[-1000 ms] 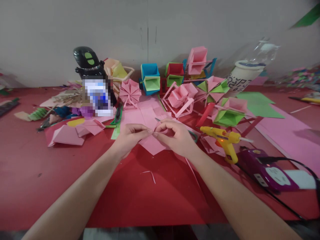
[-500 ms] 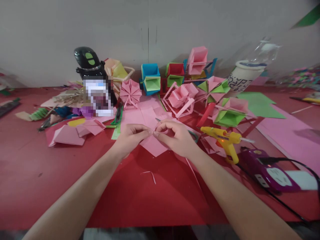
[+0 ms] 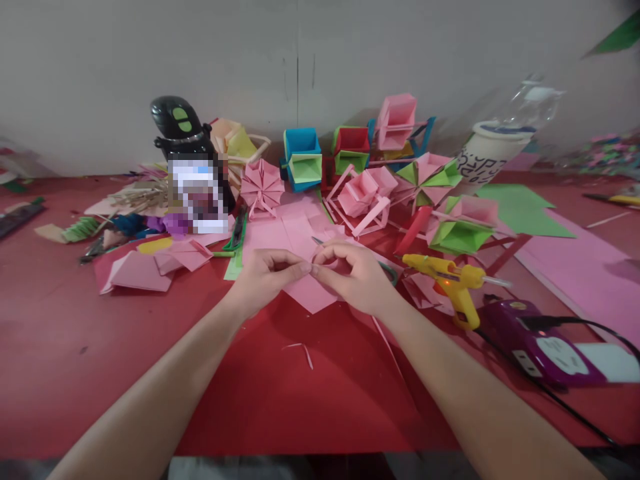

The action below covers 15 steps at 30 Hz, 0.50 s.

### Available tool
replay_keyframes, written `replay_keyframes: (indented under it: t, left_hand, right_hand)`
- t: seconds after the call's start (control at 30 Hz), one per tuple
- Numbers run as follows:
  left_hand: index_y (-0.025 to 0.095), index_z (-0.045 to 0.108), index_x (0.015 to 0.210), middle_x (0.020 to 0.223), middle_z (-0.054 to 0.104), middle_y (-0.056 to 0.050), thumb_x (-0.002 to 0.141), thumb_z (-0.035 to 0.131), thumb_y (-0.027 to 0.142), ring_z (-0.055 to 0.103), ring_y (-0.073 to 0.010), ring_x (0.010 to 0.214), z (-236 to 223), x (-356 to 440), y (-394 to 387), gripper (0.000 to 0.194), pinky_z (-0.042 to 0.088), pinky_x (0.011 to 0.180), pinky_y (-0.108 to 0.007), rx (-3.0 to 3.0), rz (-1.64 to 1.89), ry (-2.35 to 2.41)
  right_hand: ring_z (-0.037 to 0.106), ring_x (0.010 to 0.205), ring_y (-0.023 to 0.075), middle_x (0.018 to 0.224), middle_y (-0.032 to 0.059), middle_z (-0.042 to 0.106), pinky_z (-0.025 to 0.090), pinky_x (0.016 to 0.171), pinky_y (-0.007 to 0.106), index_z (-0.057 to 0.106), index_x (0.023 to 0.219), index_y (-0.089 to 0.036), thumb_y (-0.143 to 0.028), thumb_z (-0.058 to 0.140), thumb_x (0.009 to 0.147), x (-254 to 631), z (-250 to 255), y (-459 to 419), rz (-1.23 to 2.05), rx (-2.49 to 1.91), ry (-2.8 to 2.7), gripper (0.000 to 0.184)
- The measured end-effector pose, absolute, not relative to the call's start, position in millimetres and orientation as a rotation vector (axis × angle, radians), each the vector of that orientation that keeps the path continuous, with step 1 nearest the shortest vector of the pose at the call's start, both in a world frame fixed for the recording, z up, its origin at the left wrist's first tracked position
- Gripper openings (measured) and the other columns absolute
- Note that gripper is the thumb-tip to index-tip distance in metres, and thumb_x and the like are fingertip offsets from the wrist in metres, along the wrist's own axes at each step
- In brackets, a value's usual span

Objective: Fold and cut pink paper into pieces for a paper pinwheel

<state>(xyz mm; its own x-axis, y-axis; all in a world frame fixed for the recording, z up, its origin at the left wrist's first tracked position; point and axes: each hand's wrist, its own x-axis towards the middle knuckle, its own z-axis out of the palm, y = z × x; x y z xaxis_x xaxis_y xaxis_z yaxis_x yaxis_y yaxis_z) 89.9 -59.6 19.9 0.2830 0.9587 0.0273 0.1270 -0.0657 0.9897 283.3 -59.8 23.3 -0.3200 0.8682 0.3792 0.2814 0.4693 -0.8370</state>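
Observation:
My left hand (image 3: 263, 279) and my right hand (image 3: 353, 277) meet fingertip to fingertip over a pink paper sheet (image 3: 295, 247) in the middle of the red table (image 3: 60, 347). Both pinch a small pale paper piece (image 3: 309, 268) between thumb and fingers. The piece is mostly hidden by my fingers. A pair of scissors (image 3: 320, 241) lies just behind my right hand, its green handle partly covered.
A yellow glue gun (image 3: 447, 280) lies right of my right hand, beside a purple power strip (image 3: 540, 343) with a black cable. Folded paper boxes (image 3: 303, 157) and pinwheels (image 3: 263, 185) crowd the back. A black bottle (image 3: 183, 140) stands back left. Paper scraps (image 3: 140, 267) lie left.
Both hands stay pinched together at the same spot; the fingertips have closed slightly tighter. Nothing else has moved.

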Motion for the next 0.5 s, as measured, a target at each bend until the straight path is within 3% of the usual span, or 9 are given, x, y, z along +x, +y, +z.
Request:
replay_keyframes:
  t: [0.2,0.33,0.43,0.5]
  left_hand:
    - [0.017,0.076,0.078,0.077,0.073,-0.004,0.08,0.073,0.036,0.062,-0.0155,0.072,26.5,90.8,-60.6,0.02,0.049,0.07,-0.027,1.562,1.006,1.146]
    - [0.016,0.075,0.077,0.076,0.072,-0.004,0.081,0.07,0.034,0.061,-0.0164,0.071,28.3,90.4,-60.4,0.018,0.048,0.068,-0.027,1.608,1.055,1.233]
    - [0.017,0.073,0.076,0.076,0.072,-0.004,0.08,0.069,0.033,0.062,-0.0166,0.07,27.1,90.6,-59.5,0.017,0.047,0.067,-0.027,1.615,1.075,1.263]
    - [0.017,0.072,0.075,0.075,0.071,-0.003,0.081,0.068,0.032,0.061,-0.016,0.069,26.1,90.5,-58.7,0.017,0.047,0.066,-0.027,1.624,1.093,1.269]
  right_hand:
    - [0.064,0.085,0.0165,0.089,0.0016,0.069,0.05,0.083,0.033,0.065,0.086,-0.021,-0.023,0.071,0.083,282.8,21.3,-59.6,0.805,-1.008,-1.771,0.008]
    - [0.065,0.099,0.02,0.104,0.005,0.069,0.05,0.091,0.037,0.062,0.102,-0.022,-0.031,0.075,0.081,282.8,17.6,-57.2,0.795,-1.006,-1.672,0.026]
    - [0.067,0.098,0.0215,0.109,0.0077,0.07,0.052,0.087,0.037,0.06,0.109,-0.021,-0.036,0.078,0.079,283.8,15.1,-55.1,0.825,-1.047,-1.596,0.038]
    - [0.068,0.089,0.0204,0.103,0.0081,0.073,0.054,0.08,0.035,0.063,0.108,-0.02,-0.039,0.075,0.081,284.9,14.1,-54.0,0.869,-1.083,-1.564,0.035]
